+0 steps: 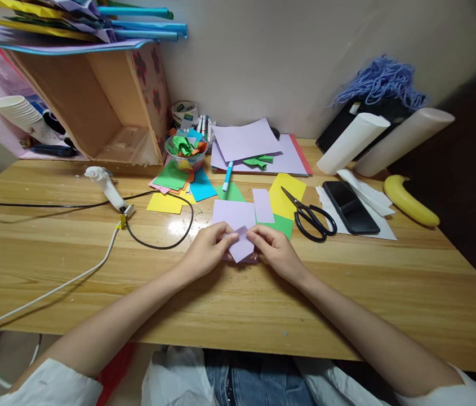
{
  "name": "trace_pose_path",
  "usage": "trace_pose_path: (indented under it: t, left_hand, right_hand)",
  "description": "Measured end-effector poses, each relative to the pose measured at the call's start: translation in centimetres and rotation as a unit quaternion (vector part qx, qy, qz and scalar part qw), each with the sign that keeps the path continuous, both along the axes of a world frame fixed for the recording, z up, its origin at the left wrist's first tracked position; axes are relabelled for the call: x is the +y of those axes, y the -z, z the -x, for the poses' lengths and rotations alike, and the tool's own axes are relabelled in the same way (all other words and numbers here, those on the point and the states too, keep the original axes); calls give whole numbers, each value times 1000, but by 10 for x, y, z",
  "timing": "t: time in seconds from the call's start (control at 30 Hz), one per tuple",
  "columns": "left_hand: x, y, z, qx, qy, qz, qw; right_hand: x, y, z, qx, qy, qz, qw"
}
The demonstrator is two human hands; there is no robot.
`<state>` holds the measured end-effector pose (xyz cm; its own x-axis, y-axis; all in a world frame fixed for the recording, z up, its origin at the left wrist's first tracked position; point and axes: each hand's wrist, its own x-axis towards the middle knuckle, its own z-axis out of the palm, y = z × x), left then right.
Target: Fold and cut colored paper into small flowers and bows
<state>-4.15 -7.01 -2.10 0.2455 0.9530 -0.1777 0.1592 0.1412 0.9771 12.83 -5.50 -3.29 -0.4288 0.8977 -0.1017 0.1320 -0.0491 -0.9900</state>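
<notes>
Between my hands I hold a small piece of lilac paper (pixel 241 246), tilted so a corner points toward me. My left hand (pixel 210 248) pinches its left side, thumb on top. On the right edge, the thumb and fingertips of my right hand (pixel 277 251) are closed. Just beyond my hands, a larger lilac sheet (pixel 231 211) lies on the table, partly hidden by them. A narrow lilac strip (pixel 263 206) rests at its right, over green paper (pixel 277 224). Black-handled scissors (pixel 311 217) lie to the right, blades partly on yellow paper (pixel 288 186).
A glue gun (pixel 106 189) with looping cables stands at left. Behind are a bowl of paper scraps (pixel 186 152), colored paper squares (pixel 170 177), a blue marker (pixel 227 176) and a wooden box (pixel 106 107). A phone (pixel 351 207), paper rolls (pixel 354 144) and a banana (pixel 410 201) are at right.
</notes>
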Motion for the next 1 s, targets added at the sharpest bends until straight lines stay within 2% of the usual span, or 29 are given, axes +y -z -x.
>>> trace_pose_path:
  t: [0.1, 0.17, 0.23, 0.3, 0.37, 0.43, 0.5, 0.7, 0.87, 1.0]
  left_hand:
    - [1, 2, 0, -37, -50, 13, 998]
    - [1, 2, 1, -51, -47, 24, 997]
    - [0, 1, 1, -43, -15, 33, 998]
    - [-2, 0, 0, -21, 47, 43, 998]
    - [-4, -3, -1, -1, 104, 42, 994]
    - [-6, -5, -1, 11, 125, 26, 992]
    - [-6, -8, -2, 24, 126, 6, 992]
    - [-2, -8, -3, 39, 66, -4, 997]
    - [-4, -3, -5, -23, 65, 31, 997]
    - [-5, 2, -6, -108, 78, 87, 987]
  right_hand:
    - [-2, -1, 1, 19, -8, 25, 999]
    - [-1, -2, 0, 12, 23, 3, 1000]
    - [2, -4, -3, -3, 56, -36, 998]
    - [4, -7, -6, -23, 61, -73, 995]
    - [4, -8, -8, -49, 32, -118, 991]
    - [4, -9, -9, -74, 0, -169, 983]
    - [2, -9, -9, -89, -8, -210, 974]
    - [-4, -6, -6, -91, 63, -296, 949]
    - [-7, -4, -4, -92, 87, -352, 927]
    - [-8, -1, -3, -114, 86, -395, 908]
